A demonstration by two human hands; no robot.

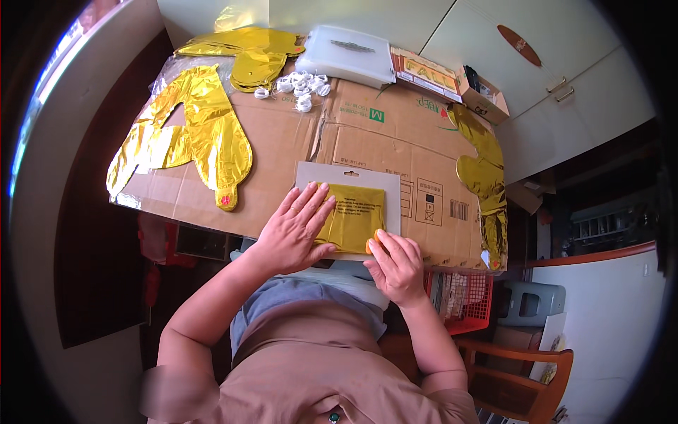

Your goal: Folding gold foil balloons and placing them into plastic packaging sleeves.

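Note:
A folded gold foil balloon (351, 225) lies flat on a pale backing card (393, 201) at the near edge of the cardboard. My left hand (295, 230) rests on the left part of the foil with its fingers stretched out. At the foil's lower right corner, my right hand (397, 265) is closed with a small orange thing (373, 242) between its fingertips. Most of that orange thing is hidden by the fingers. The card has a hanging slot at its far edge.
Brown cardboard (282, 148) covers the table. A flat A-shaped gold balloon (219, 134) lies left, more gold foil (261, 67) behind it, another gold balloon (484, 169) right. White string bundles (304, 86), a translucent box (346, 53), a printed box (426, 73) and a small carton (487, 99) stand behind.

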